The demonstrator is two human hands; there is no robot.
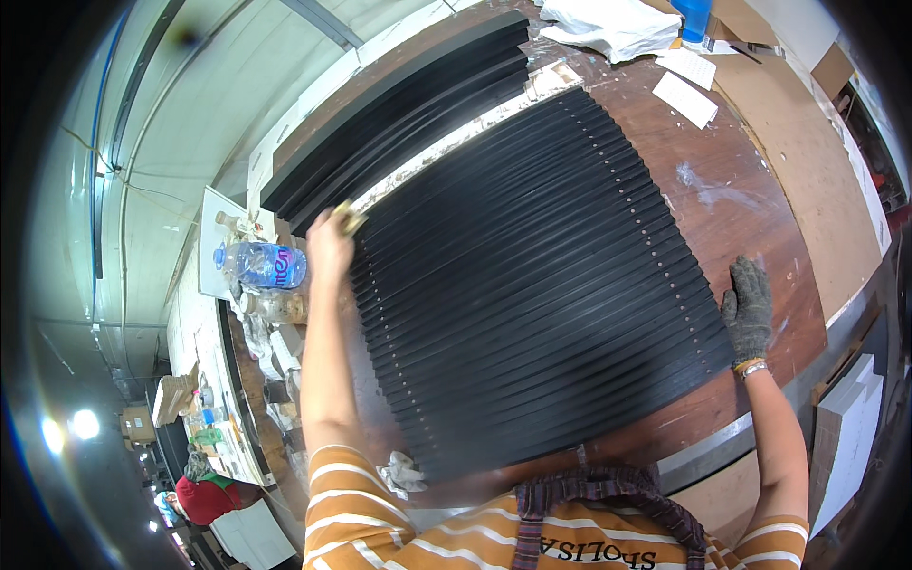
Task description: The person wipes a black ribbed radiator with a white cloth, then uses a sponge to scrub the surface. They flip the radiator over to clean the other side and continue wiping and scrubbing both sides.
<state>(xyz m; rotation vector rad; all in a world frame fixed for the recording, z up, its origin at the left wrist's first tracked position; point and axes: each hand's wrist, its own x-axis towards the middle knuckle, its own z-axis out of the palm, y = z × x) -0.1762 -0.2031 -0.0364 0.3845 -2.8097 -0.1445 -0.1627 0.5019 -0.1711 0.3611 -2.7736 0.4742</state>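
Observation:
Black slats (532, 256) lie side by side in a wide panel on the brown table, with rows of small dots along both sides. My bare left hand (331, 245) is at the panel's far left corner, closed on a small yellowish pad (351, 220) whose exact kind I cannot make out. On the right, my right hand (748, 309) wears a dark grey knit glove. Its fingers are stretched out and lie against the panel's right edge and the table.
More black strips (408, 104) are stacked behind the panel. A large clear bottle (266, 264) stands left of my arm. White cloth (608, 27), paper cards (686, 99) and a blue container (693, 17) sit at the far right. A person in red (204, 496) is at the lower left.

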